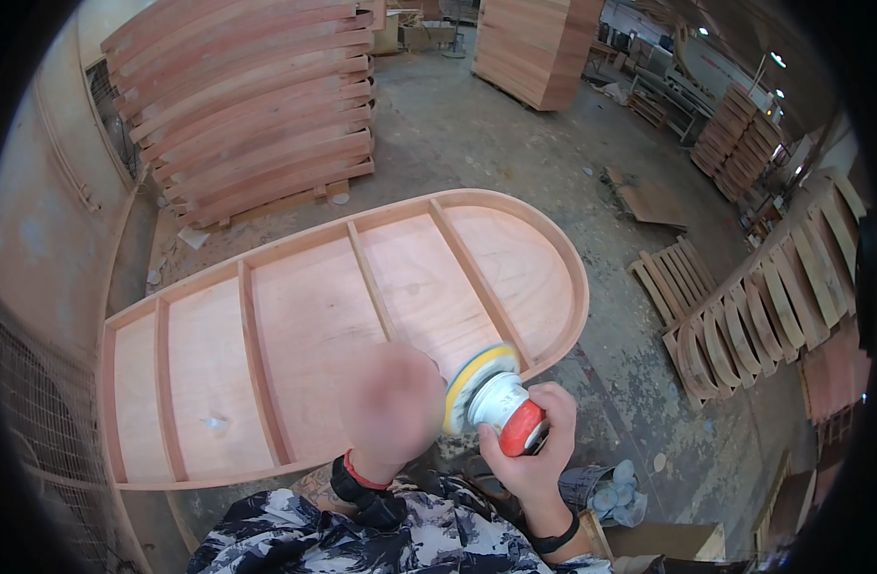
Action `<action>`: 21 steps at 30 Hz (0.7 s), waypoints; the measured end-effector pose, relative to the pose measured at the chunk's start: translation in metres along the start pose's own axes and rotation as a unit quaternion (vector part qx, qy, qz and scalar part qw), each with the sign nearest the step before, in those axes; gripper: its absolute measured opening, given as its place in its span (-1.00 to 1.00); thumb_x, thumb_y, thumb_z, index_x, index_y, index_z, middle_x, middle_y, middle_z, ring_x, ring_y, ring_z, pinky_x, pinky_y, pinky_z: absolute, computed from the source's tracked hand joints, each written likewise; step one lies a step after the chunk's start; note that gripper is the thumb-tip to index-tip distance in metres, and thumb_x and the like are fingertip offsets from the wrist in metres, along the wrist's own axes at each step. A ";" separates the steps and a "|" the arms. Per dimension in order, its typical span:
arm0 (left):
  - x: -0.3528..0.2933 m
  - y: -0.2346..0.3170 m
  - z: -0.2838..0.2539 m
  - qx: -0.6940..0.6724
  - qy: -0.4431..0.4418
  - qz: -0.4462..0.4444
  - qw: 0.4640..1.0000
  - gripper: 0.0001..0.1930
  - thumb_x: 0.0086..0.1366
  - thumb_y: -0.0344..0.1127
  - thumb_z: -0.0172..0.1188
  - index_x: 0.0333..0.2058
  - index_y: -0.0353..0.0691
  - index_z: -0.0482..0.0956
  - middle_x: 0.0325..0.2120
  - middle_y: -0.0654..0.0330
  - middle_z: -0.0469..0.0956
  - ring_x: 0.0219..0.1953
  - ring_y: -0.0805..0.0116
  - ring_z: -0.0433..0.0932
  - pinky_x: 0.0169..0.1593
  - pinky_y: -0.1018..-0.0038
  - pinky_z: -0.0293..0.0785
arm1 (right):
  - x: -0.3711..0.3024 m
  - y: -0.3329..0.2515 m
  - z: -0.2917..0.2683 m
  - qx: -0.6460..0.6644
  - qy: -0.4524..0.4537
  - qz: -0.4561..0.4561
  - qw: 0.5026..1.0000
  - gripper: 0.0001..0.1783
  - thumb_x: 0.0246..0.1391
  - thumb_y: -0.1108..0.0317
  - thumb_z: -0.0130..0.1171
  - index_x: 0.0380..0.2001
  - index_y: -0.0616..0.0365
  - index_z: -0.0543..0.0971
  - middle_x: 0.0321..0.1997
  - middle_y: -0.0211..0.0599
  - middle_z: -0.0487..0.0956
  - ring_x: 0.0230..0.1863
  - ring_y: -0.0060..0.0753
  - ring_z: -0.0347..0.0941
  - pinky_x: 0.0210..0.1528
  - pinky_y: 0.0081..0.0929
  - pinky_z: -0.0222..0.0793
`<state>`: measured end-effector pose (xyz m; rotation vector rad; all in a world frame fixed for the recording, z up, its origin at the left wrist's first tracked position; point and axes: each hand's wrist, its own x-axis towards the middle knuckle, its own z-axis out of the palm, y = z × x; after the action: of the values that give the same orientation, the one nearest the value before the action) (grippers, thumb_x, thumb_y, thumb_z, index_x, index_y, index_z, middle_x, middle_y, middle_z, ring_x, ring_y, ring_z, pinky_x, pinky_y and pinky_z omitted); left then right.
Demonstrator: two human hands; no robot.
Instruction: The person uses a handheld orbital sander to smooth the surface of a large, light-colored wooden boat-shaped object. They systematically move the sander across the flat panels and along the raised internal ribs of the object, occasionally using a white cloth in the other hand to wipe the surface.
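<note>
In my right hand (pixel 543 445) is a round disc sander (pixel 500 402) with a white and red body, gripped by the body. Its yellow-edged pad is turned on edge, facing left and up toward my left hand. My left hand (pixel 390 407) is beside the pad, over the near side of a wooden frame panel; a blur covers its fingers. That panel (pixel 309 320) is long, with a rounded right end, a raised rim and several cross slats. The sander is over its near rim, close to the rounded end; whether they touch, I cannot tell.
A tall stack of curved wooden pieces (pixel 256 105) stands behind the panel at the left. Curved slatted parts (pixel 754 306) are at the right, near a small slatted pallet (pixel 673 277). A wooden block stack (pixel 539 48) stands farther back. By my right forearm is a bucket (pixel 582 486).
</note>
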<state>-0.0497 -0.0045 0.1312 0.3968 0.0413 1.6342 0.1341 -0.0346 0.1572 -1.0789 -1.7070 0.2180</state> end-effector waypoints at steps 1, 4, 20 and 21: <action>0.000 -0.001 0.001 0.015 0.003 0.002 1.000 -0.68 0.44 -0.09 -0.09 -0.21 -0.25 0.45 -0.36 0.08 0.45 -0.38 0.31 0.32 -0.25 0.38 0.32 | 0.001 -0.001 0.000 -0.003 -0.003 -0.002 1.000 -0.21 -0.27 0.45 0.56 0.08 0.16 0.40 0.02 -0.06 0.46 0.00 -0.10 0.46 0.11 -0.21 0.38; 0.000 -0.001 0.001 0.068 -0.006 0.018 0.998 -0.69 0.45 -0.08 -0.11 -0.24 -0.23 0.44 -0.38 0.09 0.44 -0.39 0.31 0.31 -0.25 0.38 0.31 | 0.001 -0.002 -0.001 -0.013 -0.008 -0.006 1.000 -0.21 -0.28 0.44 0.57 0.08 0.16 0.41 0.02 -0.05 0.46 0.01 -0.07 0.46 0.10 -0.20 0.40; -0.002 0.003 -0.008 0.170 -0.038 0.073 0.982 -0.68 0.47 -0.08 -0.14 -0.25 -0.22 0.40 -0.41 0.08 0.43 -0.34 0.27 0.33 -0.13 0.31 0.30 | 0.000 -0.003 0.010 -0.042 -0.026 -0.001 0.999 -0.24 -0.26 0.39 0.58 0.07 0.14 0.43 0.03 -0.01 0.47 -0.01 0.00 0.48 0.05 -0.17 0.44; 0.000 0.004 -0.007 0.145 -0.024 0.066 0.987 -0.68 0.47 -0.08 -0.13 -0.26 -0.22 0.41 -0.41 0.10 0.43 -0.34 0.27 0.32 -0.15 0.32 0.29 | 0.000 -0.003 0.011 -0.040 -0.029 0.001 0.999 -0.24 -0.26 0.39 0.59 0.07 0.14 0.43 0.02 -0.01 0.47 -0.01 0.00 0.48 0.05 -0.18 0.44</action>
<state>-0.0559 -0.0040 0.1257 0.6740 0.2230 1.7528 0.1237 -0.0326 0.1541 -1.1419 -1.7801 0.1850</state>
